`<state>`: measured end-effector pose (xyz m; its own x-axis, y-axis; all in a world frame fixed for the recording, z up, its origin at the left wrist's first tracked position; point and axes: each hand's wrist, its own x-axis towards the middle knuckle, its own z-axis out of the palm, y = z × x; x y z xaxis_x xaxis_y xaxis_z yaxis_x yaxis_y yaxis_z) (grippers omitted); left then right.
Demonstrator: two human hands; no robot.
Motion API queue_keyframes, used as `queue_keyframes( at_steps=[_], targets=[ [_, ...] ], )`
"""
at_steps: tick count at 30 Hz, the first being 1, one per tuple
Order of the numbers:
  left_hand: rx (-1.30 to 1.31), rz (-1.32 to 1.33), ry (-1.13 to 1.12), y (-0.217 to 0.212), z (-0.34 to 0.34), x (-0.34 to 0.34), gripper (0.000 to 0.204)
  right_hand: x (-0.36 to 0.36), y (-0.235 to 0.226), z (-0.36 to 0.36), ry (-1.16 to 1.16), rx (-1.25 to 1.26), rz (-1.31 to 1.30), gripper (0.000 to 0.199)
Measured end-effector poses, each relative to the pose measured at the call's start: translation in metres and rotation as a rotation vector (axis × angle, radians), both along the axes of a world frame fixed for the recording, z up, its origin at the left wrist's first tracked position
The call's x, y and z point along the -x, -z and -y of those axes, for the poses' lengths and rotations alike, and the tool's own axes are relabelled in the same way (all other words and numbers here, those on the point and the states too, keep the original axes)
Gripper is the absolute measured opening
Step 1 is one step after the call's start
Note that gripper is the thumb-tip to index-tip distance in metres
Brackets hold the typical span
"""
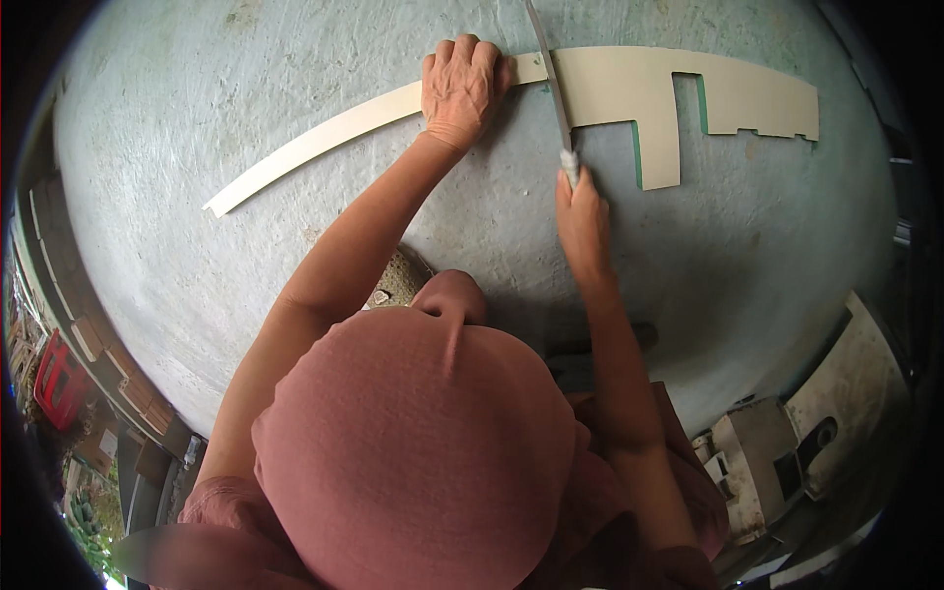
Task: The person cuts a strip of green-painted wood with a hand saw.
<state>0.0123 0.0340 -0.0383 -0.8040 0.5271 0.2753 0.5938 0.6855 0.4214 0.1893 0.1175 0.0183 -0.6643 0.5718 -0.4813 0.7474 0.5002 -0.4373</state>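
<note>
A long cream panel [616, 87] with green-edged cut-outs lies across the pale blue-green surface, narrowing on its left into a curved strip [329, 136]. My left hand [462, 87] is closed over this strip near its right end, fingers curled over the far edge. In my right hand [586, 218] is the whitish grip of a long thin blade [558, 93], which looks like a handsaw; its teeth cannot be made out. The blade crosses the panel just right of my left hand, where the strip meets the wider part. Its far tip runs past the upper picture edge.
Stained cream panel pieces [851, 393] lean at the lower right. Stacked wooden boards [123, 379] and a red plastic object [61, 382] are at the far left. A speckled rounded thing [401, 279] shows beside my left arm, partly hidden.
</note>
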Motion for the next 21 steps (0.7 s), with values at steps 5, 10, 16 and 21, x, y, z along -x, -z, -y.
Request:
queue_keyframes(
  at_steps=[5, 10, 16, 21],
  targets=[
    [0.009, 0.006, -0.006, -0.001, 0.009, 0.002, 0.015, -0.009, 0.001, 0.009, -0.002, -0.014, -0.014, 0.029],
    [-0.005, 0.005, 0.001, 0.001, 0.002, 0.0, 0.015, 0.013, -0.004, 0.001, 0.003, 0.019, -0.005, 0.032],
    [-0.006, 0.0, 0.005, 0.001, 0.01, 0.004, 0.016, -0.015, 0.003, 0.008, -0.028, -0.01, -0.01, 0.032],
    [0.006, 0.004, 0.012, -0.001, 0.004, 0.0, 0.017, 0.01, -0.009, 0.0, 0.003, 0.038, 0.019, 0.033]
  ],
)
